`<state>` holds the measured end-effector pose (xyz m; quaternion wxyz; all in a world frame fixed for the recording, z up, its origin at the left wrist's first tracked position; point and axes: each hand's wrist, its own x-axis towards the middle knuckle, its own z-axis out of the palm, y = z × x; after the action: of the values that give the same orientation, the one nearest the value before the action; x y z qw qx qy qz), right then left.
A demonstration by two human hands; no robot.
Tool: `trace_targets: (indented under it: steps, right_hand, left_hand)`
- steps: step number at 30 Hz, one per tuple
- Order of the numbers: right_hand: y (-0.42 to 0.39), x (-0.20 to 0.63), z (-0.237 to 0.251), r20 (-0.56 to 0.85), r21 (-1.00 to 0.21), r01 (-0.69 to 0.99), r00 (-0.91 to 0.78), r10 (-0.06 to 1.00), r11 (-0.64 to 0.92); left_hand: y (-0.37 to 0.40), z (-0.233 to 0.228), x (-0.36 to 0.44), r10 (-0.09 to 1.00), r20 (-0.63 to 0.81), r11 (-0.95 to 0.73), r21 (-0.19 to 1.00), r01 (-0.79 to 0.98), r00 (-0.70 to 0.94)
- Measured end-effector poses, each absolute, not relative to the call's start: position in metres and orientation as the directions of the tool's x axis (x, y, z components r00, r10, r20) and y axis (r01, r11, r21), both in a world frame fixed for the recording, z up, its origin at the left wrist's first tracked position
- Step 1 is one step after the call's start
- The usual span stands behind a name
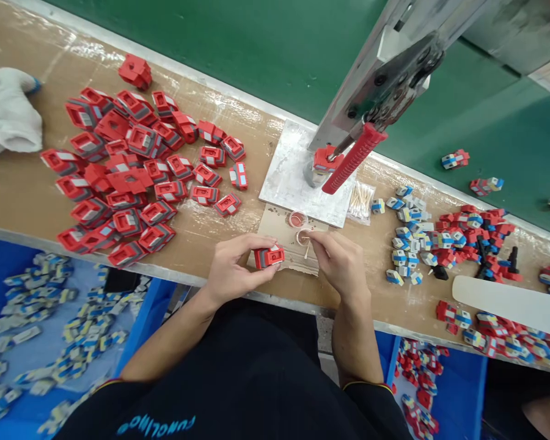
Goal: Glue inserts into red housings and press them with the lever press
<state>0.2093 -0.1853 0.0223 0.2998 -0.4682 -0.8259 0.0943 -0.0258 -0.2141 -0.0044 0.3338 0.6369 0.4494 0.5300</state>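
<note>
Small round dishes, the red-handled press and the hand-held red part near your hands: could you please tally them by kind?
Small round dishes: 2
Red-handled press: 1
Red part in the left hand: 1
Swab stick in the right hand: 1
Total: 5

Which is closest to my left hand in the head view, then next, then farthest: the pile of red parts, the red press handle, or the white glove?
From the left hand, which holds a red part:
1. Pile of red parts, up on the left of the bench.
2. Red press handle, up on the right.
3. White glove, at the far left edge.
</note>
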Motion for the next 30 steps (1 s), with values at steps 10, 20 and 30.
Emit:
trace_targets:
  steps: [10, 20, 30]
  right_hand:
    - [-0.223, 0.18, 0.044, 0.538, -0.763, 0.356, -0.111, 0.835, 0.54]
    - [-0.218, 0.175, 0.047, 0.526, -0.735, 0.381, -0.2, 0.827, 0.56]
    - [-0.218, 0.188, 0.046, 0.529, -0.622, 0.523, -0.269, 0.805, 0.583]
  left_hand:
    - [-0.213, -0.001, -0.019, 0.903, 0.416, -0.428, 0.895, 0.126, 0.111]
    - [-0.214, 0.001, -0.02, 0.888, 0.446, -0.458, 0.878, 0.138, 0.11]
    - [-0.213, 0.002, -0.022, 0.897, 0.43, -0.443, 0.878, 0.183, 0.104]
